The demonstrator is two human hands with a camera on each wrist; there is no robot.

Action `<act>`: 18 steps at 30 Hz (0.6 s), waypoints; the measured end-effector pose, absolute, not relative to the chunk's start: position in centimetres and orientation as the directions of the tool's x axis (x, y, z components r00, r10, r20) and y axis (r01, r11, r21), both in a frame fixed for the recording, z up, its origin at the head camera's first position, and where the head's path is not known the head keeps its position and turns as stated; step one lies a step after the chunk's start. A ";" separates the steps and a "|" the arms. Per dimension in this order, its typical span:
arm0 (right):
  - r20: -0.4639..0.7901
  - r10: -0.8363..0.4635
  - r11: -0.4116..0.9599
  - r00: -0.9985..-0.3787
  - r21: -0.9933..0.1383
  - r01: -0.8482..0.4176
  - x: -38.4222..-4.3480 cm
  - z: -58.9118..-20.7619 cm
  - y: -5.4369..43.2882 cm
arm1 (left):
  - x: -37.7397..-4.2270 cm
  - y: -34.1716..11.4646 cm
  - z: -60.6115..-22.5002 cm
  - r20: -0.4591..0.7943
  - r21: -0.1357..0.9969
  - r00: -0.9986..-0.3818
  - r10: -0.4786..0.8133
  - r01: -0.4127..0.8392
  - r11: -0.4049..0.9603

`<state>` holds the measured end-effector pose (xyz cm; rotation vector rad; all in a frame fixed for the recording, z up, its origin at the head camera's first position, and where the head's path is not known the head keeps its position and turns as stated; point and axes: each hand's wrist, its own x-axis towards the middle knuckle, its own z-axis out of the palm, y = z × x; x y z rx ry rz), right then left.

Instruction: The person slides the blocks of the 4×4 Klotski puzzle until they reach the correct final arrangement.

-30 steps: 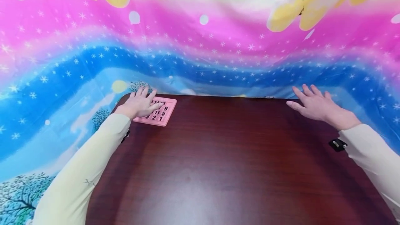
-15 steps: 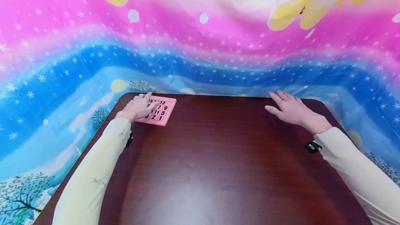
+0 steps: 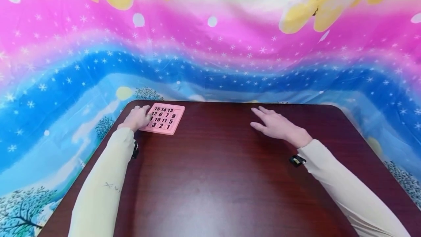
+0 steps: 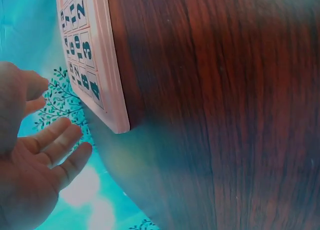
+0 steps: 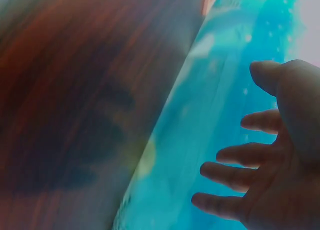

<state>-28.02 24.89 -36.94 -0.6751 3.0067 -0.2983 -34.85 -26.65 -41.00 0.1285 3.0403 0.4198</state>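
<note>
A pink number slide puzzle [image 3: 165, 118] lies flat near the far left corner of the dark wooden table, its black numerals facing up. My left hand [image 3: 135, 119] is at the puzzle's left edge and covers a little of it in the head view. From the left wrist, the left hand [image 4: 32, 182] shows loosely bent, spread fingers, with a gap between them and the puzzle [image 4: 87, 54]. Over the far middle right of the table, my right hand [image 3: 279, 125] reaches inward. Fingers spread and nothing held, the right hand [image 5: 275, 175] hovers above its shadow.
The brown table [image 3: 210, 178] has rounded far corners. A curtain [image 3: 210, 54] in pink and blue, printed with snowflakes, hangs right behind its far edge and along both sides. Black wrist bands [image 3: 297, 160] show at the sleeves.
My right hand has moved left from the far right corner, over the table. My left hand has drawn slightly left and down, uncovering more of the puzzle, which stays where it was.
</note>
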 end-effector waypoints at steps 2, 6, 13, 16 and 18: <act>-0.008 -0.448 0.874 -0.894 -0.214 -0.436 -28.0 -37.3 23.5 | -35.2 -26.7 -41.2 -0.085 0.290 -0.994 0.067 0.039 0.956; -0.027 -0.486 0.851 -0.874 -0.243 -0.465 -27.9 -38.1 21.0 | -35.6 -26.4 -41.3 -0.162 0.313 -0.987 0.012 -0.040 0.949; -0.113 -0.520 0.837 -0.847 -0.266 -0.479 -27.4 -38.9 17.5 | -35.5 -26.4 -41.7 -0.251 0.344 -0.968 -0.004 -0.093 0.935; -0.146 -0.534 0.833 -0.833 -0.260 -0.488 -27.3 -38.8 16.1 | -35.7 -26.7 -42.1 -0.267 0.337 -0.964 0.002 -0.091 0.937; -0.165 -0.537 0.835 -0.827 -0.248 -0.492 -27.3 -38.9 15.3 | -36.1 -26.7 -42.3 -0.273 0.340 -0.962 0.015 -0.082 0.937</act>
